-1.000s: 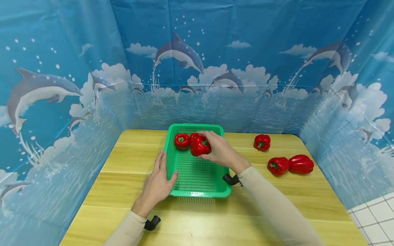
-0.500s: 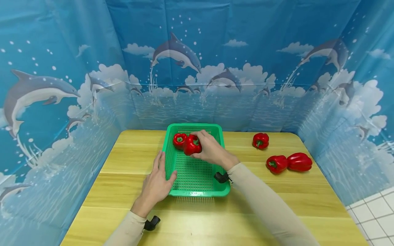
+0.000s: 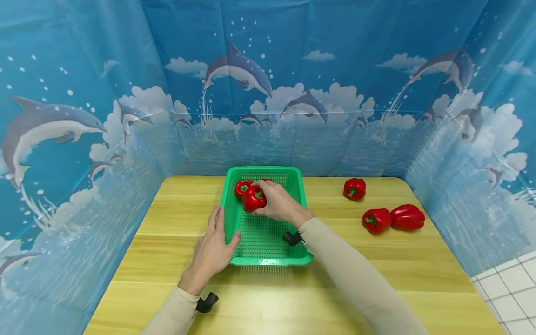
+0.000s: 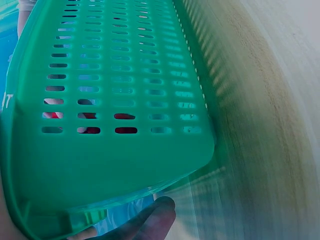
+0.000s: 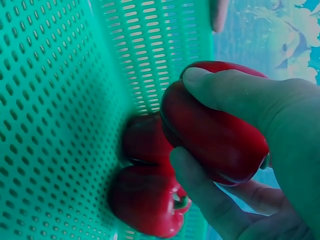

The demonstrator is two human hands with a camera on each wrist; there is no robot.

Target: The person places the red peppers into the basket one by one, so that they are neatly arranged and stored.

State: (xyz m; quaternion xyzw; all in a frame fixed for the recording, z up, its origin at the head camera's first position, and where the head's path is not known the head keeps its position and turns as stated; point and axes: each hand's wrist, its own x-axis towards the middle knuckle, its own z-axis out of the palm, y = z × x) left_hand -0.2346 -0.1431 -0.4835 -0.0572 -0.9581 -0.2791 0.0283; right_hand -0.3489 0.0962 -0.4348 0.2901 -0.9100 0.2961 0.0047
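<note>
A red bell pepper (image 3: 253, 200) is in my right hand (image 3: 274, 201), between thumb and fingers, over the far left part of the green basket (image 3: 268, 261). In the right wrist view the held bell pepper (image 5: 215, 130) hangs tilted above two others: a lower bell pepper (image 5: 145, 200) with its stem showing, and a partly hidden bell pepper (image 5: 142, 137). My left hand (image 3: 212, 249) rests at the basket's left rim, its fingers fairly straight along the outer side and the thumb over the rim. Its fingers (image 4: 155, 222) show beside the wall in the left wrist view.
On the right of the wooden table (image 3: 167, 260) lie three more red bell peppers: a far one (image 3: 354, 189), and a near pair, one (image 3: 376, 220) touching the other (image 3: 407, 217). A blue dolphin-print curtain (image 3: 268, 139) stands behind the table and at both sides.
My right hand has moved left with the bell pepper, uncovering part of a bell pepper behind it. The left hand stays at the basket's rim. The view has shifted slightly.
</note>
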